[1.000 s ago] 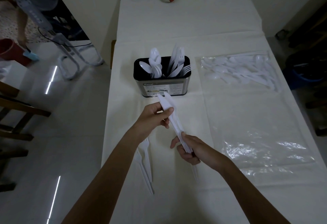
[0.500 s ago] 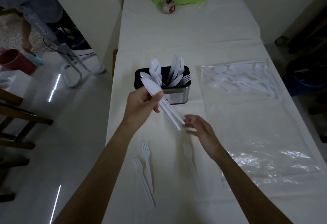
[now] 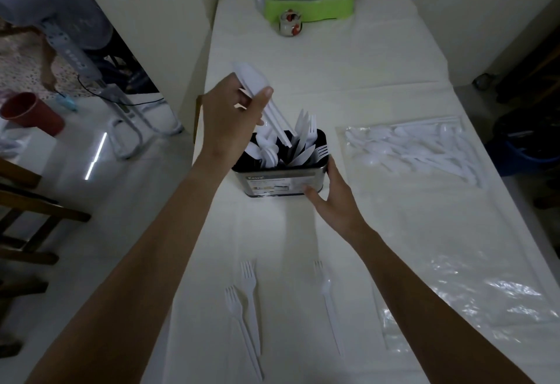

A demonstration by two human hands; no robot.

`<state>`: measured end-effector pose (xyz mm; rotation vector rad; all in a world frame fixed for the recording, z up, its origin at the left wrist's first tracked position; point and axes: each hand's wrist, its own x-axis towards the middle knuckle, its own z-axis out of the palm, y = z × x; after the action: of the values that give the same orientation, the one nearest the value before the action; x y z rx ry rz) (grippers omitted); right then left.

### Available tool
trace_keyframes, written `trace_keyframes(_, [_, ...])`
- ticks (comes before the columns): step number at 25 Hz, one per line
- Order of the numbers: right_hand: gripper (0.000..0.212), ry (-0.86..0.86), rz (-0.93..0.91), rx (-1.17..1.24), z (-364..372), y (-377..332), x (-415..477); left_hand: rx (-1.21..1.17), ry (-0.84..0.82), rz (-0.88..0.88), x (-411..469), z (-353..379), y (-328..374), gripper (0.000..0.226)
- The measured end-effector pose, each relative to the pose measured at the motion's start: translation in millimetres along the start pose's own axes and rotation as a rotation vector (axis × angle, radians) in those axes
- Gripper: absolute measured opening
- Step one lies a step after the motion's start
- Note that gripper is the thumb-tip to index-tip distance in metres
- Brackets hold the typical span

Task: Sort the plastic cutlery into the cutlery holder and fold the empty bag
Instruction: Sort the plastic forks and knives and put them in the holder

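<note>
My left hand [image 3: 233, 113] grips a bunch of white plastic knives [image 3: 266, 101] by the blades, handles tilted down into the black cutlery holder [image 3: 281, 182]. The holder stands mid-table with several spoons, knives and forks upright in it. My right hand [image 3: 331, 198] rests open against the holder's front right corner. A clear plastic bag [image 3: 424, 201] lies flat to the right, with several white spoons [image 3: 409, 150] at its far end. Three white forks [image 3: 250, 301] lie loose on the near table.
The long table [image 3: 318, 59] is covered with a white cloth. At its far end stand a green tray [image 3: 309, 1] and a small ceramic pot [image 3: 290, 22]. The table's left edge drops to a floor with a fan stand [image 3: 75, 59] and wooden chair [image 3: 21, 201].
My left hand has carried the knives up and forward from near my body to above the holder. My right hand let go of them and moved to the holder's corner.
</note>
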<state>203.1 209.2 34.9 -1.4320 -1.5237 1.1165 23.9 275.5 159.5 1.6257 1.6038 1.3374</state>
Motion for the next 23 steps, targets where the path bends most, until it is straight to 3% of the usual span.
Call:
trace_keyframes(11, [0.07, -0.013, -0.021, -0.026, -2.8, 6.3, 3.2, 0.207, -0.302, -0.019, 1.1, 31.8, -39.4, 0.035])
trace_keyframes(15, [0.069, -0.018, -0.02, -0.044, -4.0, 7.0, 4.1, 0.265, -0.509, -0.006, 8.6, 34.7, -38.6, 0.025])
trace_keyframes(23, [0.067, -0.049, -0.019, -0.082, -4.5, 6.9, 3.6, 0.462, -0.51, 0.128, 16.5, 37.4, -49.7, 0.024])
